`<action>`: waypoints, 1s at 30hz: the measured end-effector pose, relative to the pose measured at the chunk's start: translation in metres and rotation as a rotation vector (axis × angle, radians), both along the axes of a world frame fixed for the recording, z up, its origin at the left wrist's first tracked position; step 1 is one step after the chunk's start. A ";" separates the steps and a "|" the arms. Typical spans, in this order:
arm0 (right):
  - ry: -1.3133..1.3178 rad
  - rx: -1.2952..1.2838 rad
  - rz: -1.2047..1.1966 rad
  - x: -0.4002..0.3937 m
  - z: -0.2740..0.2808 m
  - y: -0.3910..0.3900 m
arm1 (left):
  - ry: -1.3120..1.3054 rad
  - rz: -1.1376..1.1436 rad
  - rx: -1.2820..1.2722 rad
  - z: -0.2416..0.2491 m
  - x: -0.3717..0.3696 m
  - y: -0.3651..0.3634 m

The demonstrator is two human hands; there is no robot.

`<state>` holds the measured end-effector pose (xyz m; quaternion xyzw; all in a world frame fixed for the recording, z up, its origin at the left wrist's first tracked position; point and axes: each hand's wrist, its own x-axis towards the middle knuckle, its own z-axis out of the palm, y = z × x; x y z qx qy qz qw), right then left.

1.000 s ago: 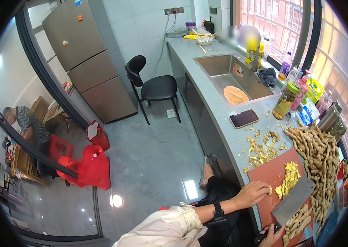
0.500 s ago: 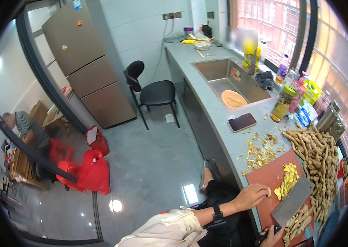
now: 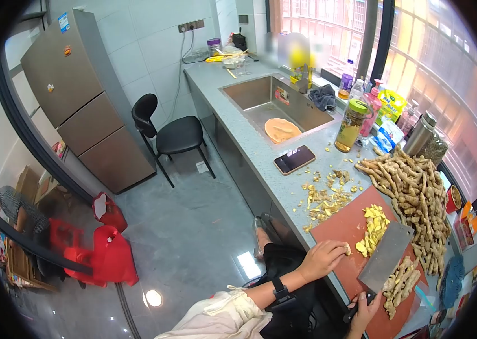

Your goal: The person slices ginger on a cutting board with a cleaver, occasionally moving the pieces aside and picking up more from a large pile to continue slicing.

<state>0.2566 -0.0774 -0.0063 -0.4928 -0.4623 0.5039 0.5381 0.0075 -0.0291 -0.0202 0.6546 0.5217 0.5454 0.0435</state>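
Note:
My left hand pinches a small ginger piece over the left edge of the red-brown cutting board. Lower down, my right hand is closed round the black handle of a cleaver, whose wide blade lies flat over the board. Yellow ginger slices lie just left of the blade. Between the blade and the board's right edge are unpeeled ginger pieces. A large heap of ginger roots covers the counter beyond the board.
Peel scraps and a phone lie on the counter. Behind them is a sink with an orange dish. Bottles and a jar line the window side. A black chair stands left; another person is farther left.
The whole view has swung, so the counter and sink appear farther left in the picture. Both hands keep their holds on the ginger piece and the cleaver.

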 end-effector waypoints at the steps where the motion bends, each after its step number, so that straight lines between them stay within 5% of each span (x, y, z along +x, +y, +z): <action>1: -0.002 0.001 -0.012 0.002 0.001 0.000 | 0.004 0.008 -0.001 0.000 0.000 0.000; 30: -0.049 0.015 -0.002 -0.006 0.008 0.001 | -0.013 0.009 0.015 -0.001 0.000 0.000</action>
